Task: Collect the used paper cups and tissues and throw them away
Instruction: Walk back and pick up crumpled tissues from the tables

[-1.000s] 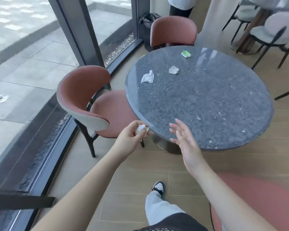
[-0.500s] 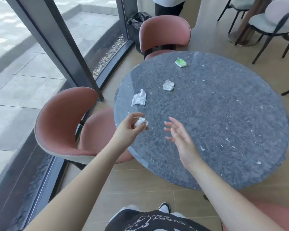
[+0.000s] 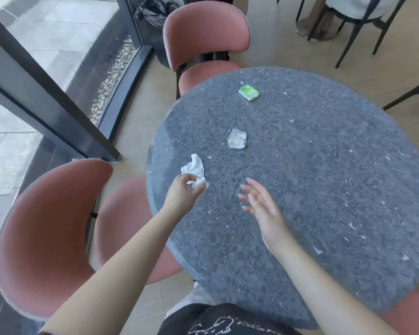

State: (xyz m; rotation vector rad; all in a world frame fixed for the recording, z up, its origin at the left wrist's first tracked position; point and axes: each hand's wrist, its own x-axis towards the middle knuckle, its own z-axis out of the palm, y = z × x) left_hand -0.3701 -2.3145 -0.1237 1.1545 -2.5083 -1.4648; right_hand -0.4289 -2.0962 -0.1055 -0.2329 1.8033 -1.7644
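Note:
My left hand (image 3: 183, 193) is closed around a small crumpled white tissue (image 3: 198, 183) above the left edge of the round grey stone table (image 3: 324, 189). Just beyond its fingers lies a larger crumpled white tissue (image 3: 193, 167) on the table. A clear crumpled wrapper (image 3: 237, 138) lies further in, and a green and white packet (image 3: 249, 92) lies near the far edge. My right hand (image 3: 261, 207) hovers open over the table, fingers spread, holding nothing. No paper cup is in view.
A pink chair (image 3: 41, 233) stands at the left of the table, another pink chair (image 3: 205, 37) at its far side. A black bin bag (image 3: 155, 10) sits by the window frame (image 3: 46, 97). Dark-legged chairs (image 3: 353, 18) stand at the back right.
I have come closer to the table. My left hand, still holding the small tissue, has reached forward to the larger tissue. My right hand has moved out over the table.

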